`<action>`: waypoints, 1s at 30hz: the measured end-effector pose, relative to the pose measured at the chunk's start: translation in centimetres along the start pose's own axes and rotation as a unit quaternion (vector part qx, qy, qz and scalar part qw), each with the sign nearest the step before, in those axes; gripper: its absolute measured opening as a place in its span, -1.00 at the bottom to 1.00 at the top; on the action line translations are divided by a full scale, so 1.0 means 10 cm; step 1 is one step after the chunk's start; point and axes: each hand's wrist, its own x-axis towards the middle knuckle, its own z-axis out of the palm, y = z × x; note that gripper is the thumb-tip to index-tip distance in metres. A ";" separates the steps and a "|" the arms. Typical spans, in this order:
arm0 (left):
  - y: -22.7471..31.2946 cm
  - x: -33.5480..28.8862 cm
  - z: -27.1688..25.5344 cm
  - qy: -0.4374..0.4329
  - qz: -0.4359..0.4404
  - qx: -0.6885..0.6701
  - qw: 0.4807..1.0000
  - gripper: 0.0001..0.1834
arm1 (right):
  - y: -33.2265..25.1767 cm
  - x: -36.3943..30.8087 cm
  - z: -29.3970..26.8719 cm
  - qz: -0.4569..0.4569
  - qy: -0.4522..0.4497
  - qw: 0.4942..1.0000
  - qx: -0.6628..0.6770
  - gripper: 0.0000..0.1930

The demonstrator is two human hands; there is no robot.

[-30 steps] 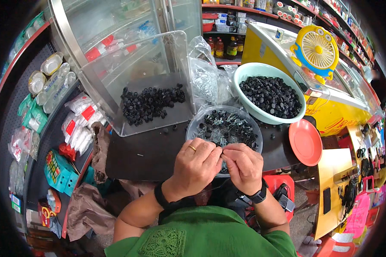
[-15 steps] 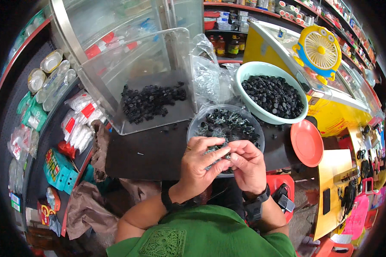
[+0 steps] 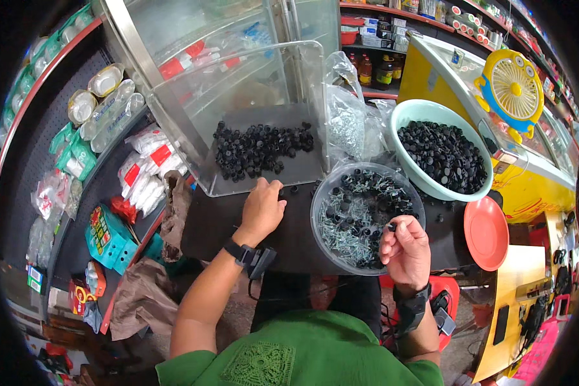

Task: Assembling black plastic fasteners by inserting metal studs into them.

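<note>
My left hand (image 3: 264,209) is over the dark table by the front edge of a clear plastic bin (image 3: 270,184), fingers loosely bent, thumb apart from the forefinger, with nothing visible in it. Inside the bin lies a heap of small black plastic pieces (image 3: 257,148). My right hand (image 3: 406,251) pinches a small black plastic cap (image 3: 391,227) between thumb and fingertips. It hovers over the right rim of a round clear tub (image 3: 316,222), which holds silvery screws (image 3: 344,235) mixed with black caps.
Behind the tub stand a pale green basin (image 3: 402,119) full of black caps and a clear bag of screws (image 3: 346,125). A red plate (image 3: 486,235) sits at the table's right. Loose caps (image 3: 294,190) lie by the bin. A yellow fan (image 3: 513,87) stands on a freezer.
My hands, together over the tub before, have parted. The left moved left to the bin's front edge; the right is at the tub's right side with a black cap. The view has shifted.
</note>
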 end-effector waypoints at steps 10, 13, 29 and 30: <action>0.26 0.00 -0.25 -0.103 -0.047 -0.344 0.932 -0.81 | -0.02 -0.04 -0.07 -0.006 -0.074 0.996 0.059 -0.86; 0.60 -0.16 -0.39 -0.146 -0.068 -0.554 0.817 -0.78 | -0.04 -0.06 -0.06 -0.015 -0.108 0.991 0.082 -0.84; 1.05 -0.41 -0.15 -0.234 0.020 -0.802 0.550 -0.78 | -0.07 -0.21 0.27 -0.100 -0.111 0.984 -0.096 -0.87; 1.04 -0.41 -0.16 -0.230 0.025 -0.796 0.559 -0.78 | -0.06 -0.21 0.29 -0.096 -0.107 0.985 -0.091 -0.87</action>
